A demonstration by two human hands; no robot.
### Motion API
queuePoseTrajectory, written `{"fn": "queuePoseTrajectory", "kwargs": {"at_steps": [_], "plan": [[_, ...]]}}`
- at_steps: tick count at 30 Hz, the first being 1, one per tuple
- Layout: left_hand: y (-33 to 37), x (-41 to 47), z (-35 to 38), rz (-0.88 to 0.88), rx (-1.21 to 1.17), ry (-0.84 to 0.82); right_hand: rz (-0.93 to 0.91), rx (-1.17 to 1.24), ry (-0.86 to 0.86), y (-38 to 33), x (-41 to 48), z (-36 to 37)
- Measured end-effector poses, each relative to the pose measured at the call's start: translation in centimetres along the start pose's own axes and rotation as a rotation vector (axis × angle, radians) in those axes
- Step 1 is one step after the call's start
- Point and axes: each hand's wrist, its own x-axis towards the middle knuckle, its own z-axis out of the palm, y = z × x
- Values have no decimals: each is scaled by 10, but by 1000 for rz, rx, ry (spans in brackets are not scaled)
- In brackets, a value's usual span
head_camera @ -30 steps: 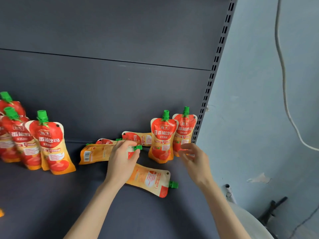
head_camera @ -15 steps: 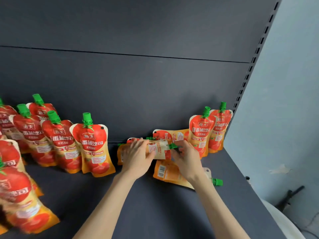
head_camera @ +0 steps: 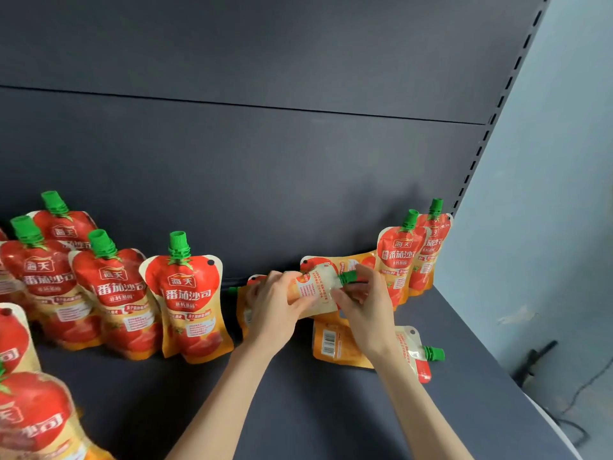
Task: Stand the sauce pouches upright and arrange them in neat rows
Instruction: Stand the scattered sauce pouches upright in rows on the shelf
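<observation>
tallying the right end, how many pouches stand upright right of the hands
2. The front pouch stands just beyond the right hand; the rear pouch stands beside it, partly overlapped, by the slotted post. Another could hide behind them.

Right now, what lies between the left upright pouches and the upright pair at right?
Head view: left hand and right hand grip one sideways pouch; flat pouches lie behind and below it.

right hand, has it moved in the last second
Yes. The right hand went left, from the upright pair at the far right onto the held pouch.
</observation>
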Motion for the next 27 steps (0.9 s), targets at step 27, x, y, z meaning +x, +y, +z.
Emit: {"fn": "queuePoseTrajectory", "kwargs": {"at_steps": [27], "plan": [[44,-66,15,107,-261,-283,36,456,12,-23,-54,-106]]}}
